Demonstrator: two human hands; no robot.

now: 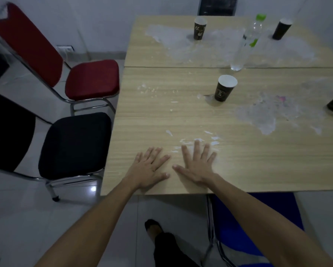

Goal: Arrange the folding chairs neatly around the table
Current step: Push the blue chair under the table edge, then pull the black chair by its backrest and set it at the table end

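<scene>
A: Where are we with the chairs?

B: The red chair [90,79] and black chair [75,145] sit side by side along the table's [181,116] left edge, seats just short of it and fairly square. The blue chair [258,224] is at the near edge, seat partly under the top. We'd judge the visible sides nearly done; the far and right sides we can't see.

A: And our hands?

B: Left hand [150,168] and right hand [198,166] lie flat on the table near its front edge, fingers spread wide, holding nothing, arms stretched forward.
</scene>
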